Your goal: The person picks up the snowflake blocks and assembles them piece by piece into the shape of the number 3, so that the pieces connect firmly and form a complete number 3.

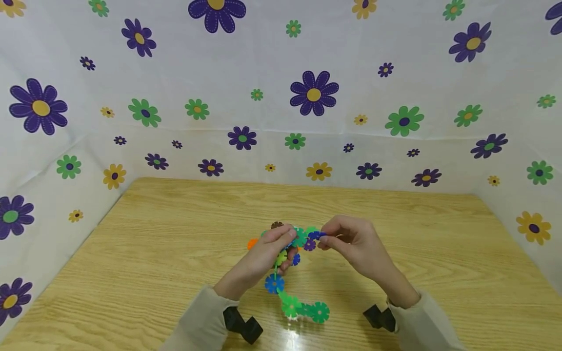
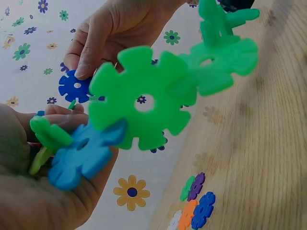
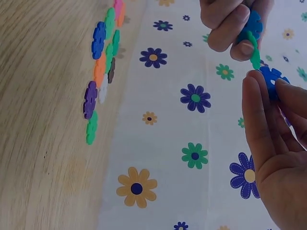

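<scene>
A wooden table (image 1: pixel 184 219) with pale yellow-brown grain fills the lower part of the head view. Behind it and at both sides hangs a white cloth (image 1: pixel 263 58), printed with purple, green and yellow flowers; some folds run across it, and it reaches to the table's edge. On the wood, near the bottom, there is a bright patch of reflected light (image 1: pixel 291 339).

Above the middle of the table, the left hand (image 1: pixel 271 251) has its fingers curled around a chain of flower-shaped discs (image 1: pixel 270 284), whose blue and green part hangs toward the person. Whether its lowest end touches the wood, one cannot tell. The right hand (image 1: pixel 357 243) pinches a dark blue disc (image 1: pixel 315 235) between thumb and finger, against a green disc (image 3: pixel 254 53) at the left hand; if these two are joined is not clear.

Beyond the hands, loose discs (image 3: pixel 99 40) in blue, orange, purple, green, white and brown lie close together on the table. Both sleeves (image 1: pixel 199 319) are light beige.
</scene>
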The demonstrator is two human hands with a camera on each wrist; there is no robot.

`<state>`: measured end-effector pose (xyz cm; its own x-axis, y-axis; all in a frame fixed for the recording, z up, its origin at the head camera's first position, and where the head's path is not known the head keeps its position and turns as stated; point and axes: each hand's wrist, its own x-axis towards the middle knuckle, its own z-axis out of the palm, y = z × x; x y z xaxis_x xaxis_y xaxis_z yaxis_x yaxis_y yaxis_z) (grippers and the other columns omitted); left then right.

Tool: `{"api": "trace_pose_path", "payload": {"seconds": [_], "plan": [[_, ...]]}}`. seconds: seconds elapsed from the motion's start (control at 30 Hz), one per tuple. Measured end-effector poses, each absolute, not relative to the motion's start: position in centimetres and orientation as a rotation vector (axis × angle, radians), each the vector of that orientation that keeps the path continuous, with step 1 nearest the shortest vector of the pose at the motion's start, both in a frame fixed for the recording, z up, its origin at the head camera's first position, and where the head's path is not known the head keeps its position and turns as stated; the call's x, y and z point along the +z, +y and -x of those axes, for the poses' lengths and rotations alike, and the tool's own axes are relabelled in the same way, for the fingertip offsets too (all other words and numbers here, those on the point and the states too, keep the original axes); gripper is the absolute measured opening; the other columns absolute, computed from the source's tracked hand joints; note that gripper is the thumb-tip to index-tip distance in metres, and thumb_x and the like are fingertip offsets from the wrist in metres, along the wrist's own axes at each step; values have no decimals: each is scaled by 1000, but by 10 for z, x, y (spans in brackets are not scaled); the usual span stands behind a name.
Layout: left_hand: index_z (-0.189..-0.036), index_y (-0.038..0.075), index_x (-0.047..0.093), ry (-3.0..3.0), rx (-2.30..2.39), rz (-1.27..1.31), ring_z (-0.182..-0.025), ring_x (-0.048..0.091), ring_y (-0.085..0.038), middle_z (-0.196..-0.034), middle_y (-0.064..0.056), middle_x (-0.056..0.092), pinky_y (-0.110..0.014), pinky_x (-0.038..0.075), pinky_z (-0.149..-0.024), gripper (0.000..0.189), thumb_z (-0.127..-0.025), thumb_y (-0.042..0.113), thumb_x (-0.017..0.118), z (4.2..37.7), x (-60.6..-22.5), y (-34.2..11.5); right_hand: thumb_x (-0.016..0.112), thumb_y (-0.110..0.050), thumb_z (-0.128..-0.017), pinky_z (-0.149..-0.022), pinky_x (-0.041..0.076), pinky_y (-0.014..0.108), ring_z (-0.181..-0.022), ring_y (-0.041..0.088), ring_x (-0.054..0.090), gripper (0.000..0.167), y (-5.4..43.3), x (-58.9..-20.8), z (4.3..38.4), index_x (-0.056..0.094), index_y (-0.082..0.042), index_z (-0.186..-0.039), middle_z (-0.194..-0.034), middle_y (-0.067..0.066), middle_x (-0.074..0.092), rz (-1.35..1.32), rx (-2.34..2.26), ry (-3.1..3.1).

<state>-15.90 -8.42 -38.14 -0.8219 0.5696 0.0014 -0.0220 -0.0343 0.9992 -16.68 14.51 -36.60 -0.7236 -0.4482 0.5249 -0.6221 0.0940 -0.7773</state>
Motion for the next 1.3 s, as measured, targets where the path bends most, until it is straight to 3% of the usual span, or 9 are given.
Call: {"api": "trace_pose_path", "payload": {"seconds": [0.47, 0.67, 0.87, 1.07, 1.3], "plan": [[-93, 8, 42, 1730, 1940, -558, -54, 37, -12, -75, -3, 41, -23, 36, -51, 32, -114, 28, 28, 159, -379, -81, 62, 25, -87, -65, 60, 32, -78, 15, 72, 20, 140, -374, 166, 66, 5, -87, -88, 23, 67, -1167, 1751, -2114], [-97, 8, 42, 1609, 1985, -487, -53, 33, -10, -75, -2, 38, -20, 32, -48, 30, -114, 28, 27, 156, -377, -79, 60, 30, -83, -62, 59, 29, -78, 13, 71, 26, 132, -377, 165, 64, 5, -85, -85, 20, 68, -1245, 1713, -2000], [-97, 8, 40, 1631, 1918, -472, -54, 33, -12, -75, -2, 37, -21, 33, -49, 30, -114, 29, 26, 154, -376, -79, 64, 32, -79, -63, 59, 28, -74, 22, 72, 29, 130, -377, 164, 65, 3, -83, -84, 17, 68, -1290, 1581, -1980], [-98, 6, 43, 1759, 1864, -558, -55, 37, -14, -78, -4, 41, -24, 37, -52, 32, -114, 31, 28, 158, -376, -84, 71, 20, -84, -70, 60, 33, -82, 21, 72, 21, 141, -370, 173, 68, 1, -92, -91, 12, 70, -1297, 1422, -2260], [-99, 4, 45, 1789, 1939, -508, -59, 48, -15, -76, -5, 50, -25, 43, -57, 28, -114, 23, 31, 164, -381, -87, 70, 5, -92, -76, 58, 40, -85, 24, 68, 10, 162, -374, 211, 72, 5, -102, -97, 15, 72, -990, 987, -2810]]}}
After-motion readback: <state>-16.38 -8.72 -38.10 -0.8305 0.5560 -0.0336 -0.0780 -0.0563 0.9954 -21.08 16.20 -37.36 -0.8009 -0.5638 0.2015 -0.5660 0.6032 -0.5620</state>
